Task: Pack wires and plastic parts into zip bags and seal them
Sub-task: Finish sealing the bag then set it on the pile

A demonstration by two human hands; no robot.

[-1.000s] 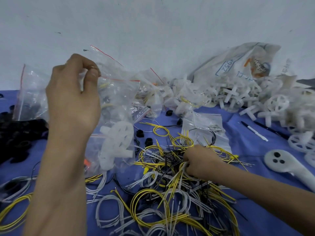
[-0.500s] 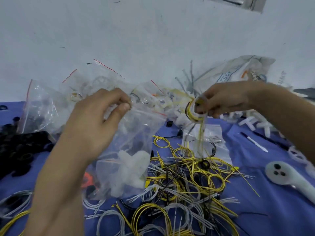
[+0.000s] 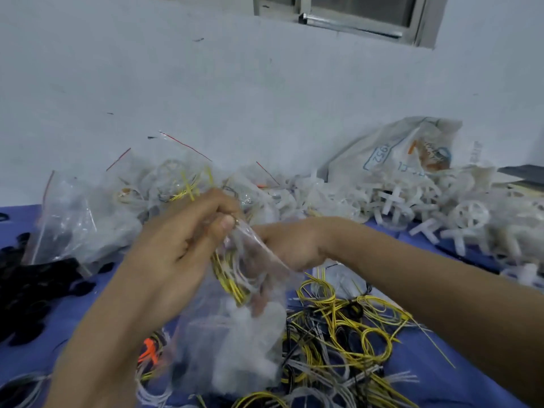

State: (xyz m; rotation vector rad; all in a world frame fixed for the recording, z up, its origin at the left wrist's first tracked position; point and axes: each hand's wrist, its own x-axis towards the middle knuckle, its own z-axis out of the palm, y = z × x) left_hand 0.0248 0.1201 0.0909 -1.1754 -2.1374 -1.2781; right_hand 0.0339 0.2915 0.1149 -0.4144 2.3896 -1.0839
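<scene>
Far to the left of the left hand (image 3: 182,254), black plastic parts (image 3: 29,290) lie heaped on the blue desk (image 3: 441,366), and filled bags (image 3: 88,219) are piled just behind it. The left hand pinches one lip of a clear zip bag (image 3: 206,348) between thumb and curled fingers and holds its mouth up while the body hangs below over the desk.

A coil of yellow and white wire (image 3: 232,278) sits in the bag's upper half, directly beneath that pinch, with a white plastic part (image 3: 244,363) at the bottom.

The right hand (image 3: 282,248) is sunk to the knuckles in the mouth. The film blurs its fingers, so whether they grip the coil cannot be told.

Below the right forearm, loose wires (image 3: 338,334) sprawl in tangled loops. Beyond it lie white crosses and wheels (image 3: 412,207) and a printed sack (image 3: 397,151).

The bag looks thin, limp and slick, likely to fold shut unless held by the lip at both sides. The wire seems light and springy and may uncoil and snag the zip track, so it is best taken across the whole loop. The load appears slight.
</scene>
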